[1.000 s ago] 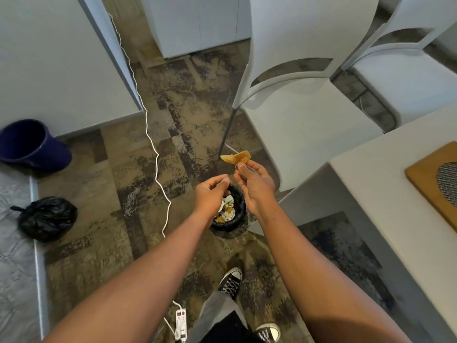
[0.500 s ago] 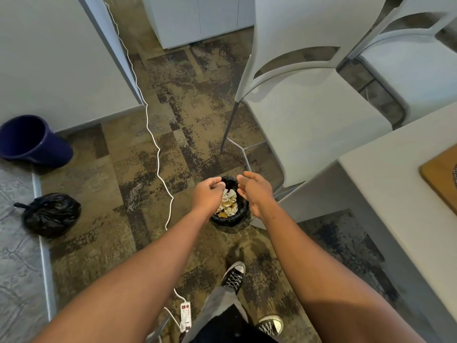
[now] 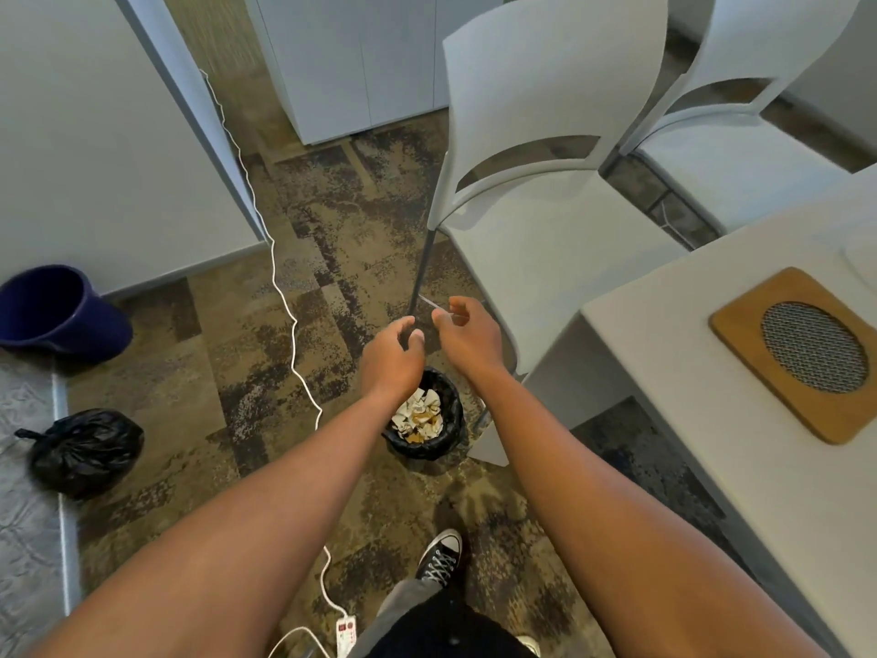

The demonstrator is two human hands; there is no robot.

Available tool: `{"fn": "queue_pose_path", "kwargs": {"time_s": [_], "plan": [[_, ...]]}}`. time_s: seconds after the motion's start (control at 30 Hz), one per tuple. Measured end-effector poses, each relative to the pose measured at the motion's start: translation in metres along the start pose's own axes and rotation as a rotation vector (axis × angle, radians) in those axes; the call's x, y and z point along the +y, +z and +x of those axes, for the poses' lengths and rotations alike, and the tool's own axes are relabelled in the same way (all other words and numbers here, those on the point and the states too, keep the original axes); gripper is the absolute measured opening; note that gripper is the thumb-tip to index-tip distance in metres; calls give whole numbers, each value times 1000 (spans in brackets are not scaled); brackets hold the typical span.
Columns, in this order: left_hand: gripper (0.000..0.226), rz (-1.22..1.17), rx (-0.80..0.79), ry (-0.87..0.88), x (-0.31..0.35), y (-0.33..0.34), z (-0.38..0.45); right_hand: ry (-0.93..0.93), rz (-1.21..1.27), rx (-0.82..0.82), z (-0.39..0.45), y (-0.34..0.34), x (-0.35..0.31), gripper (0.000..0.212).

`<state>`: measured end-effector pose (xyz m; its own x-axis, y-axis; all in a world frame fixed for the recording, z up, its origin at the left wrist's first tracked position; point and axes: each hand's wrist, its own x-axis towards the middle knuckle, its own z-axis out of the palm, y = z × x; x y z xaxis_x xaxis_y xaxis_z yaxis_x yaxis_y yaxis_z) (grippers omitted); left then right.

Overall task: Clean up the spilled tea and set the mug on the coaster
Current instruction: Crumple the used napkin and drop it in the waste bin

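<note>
While over bin: both hands empty.
Left hand: grip loosely curled, holding nothing.
Right hand: grip released.
Small black-lined waste bin: holds crumpled stained paper, beside bench corner.

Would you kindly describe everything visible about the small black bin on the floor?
The bin is small and round, lined with a glossy black plastic bag folded over its rim. It stands upright on the patterned carpet, beside the table's corner and in front of the near chair. It is nearly full of crumpled white paper, some stained brown. The left hand and right hand hover above it, empty, touching nothing.
</note>
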<state>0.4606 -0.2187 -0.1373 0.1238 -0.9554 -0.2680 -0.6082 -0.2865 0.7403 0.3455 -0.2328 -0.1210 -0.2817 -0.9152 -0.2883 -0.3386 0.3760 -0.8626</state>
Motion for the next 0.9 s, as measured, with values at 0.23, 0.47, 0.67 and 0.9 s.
{"fn": "queue_pose_path", "kwargs": {"time_s": [0.23,0.47,0.67,0.9], "plan": [[45,66,72,110,26,-18,-23,-236,-177,19,-23,-21,-24,44],[47,149,136,211,56,-30,-44,-475,-414,117,-46,-60,-52,45],[49,176,186,351,91,-30,-61,-526,-415,252,-62,-99,-71,43],[48,201,206,451,134,-15,-84,-535,-418,348,-79,-155,-68,44]]}}
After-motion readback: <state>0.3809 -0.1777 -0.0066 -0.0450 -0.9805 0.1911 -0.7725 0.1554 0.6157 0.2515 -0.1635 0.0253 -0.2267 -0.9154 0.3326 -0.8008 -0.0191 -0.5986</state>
